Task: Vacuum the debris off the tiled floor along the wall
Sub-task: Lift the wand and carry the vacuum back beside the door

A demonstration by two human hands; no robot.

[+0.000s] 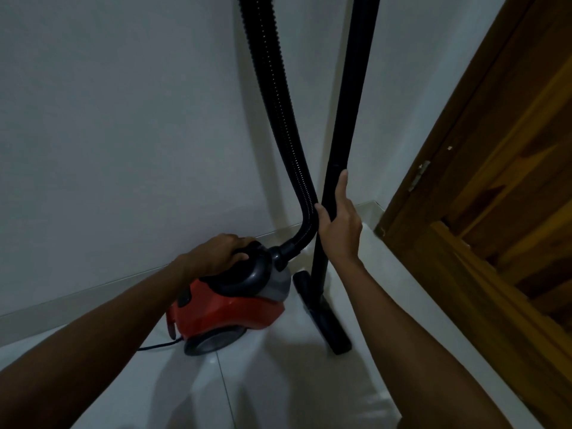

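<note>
Right grip (339, 219) is wrapped around the black wand (349, 119) at centre frame, thumb on the near side, fingers up the far side — closed on it. Left grip (216, 253) is clamped over the dark handle of the red vacuum cleaner (229, 308) at lower centre. White wall (123, 119) fills the left and upper frame; a wooden door (495, 181) takes the right. Pale tiled floor (263, 382) spans the bottom. A ribbed hose (278, 103) rises from the cleaner beside the wand — its floor nozzle (328, 323) rests on the tiles just right of the cleaner. Debris cannot be made out.
</note>
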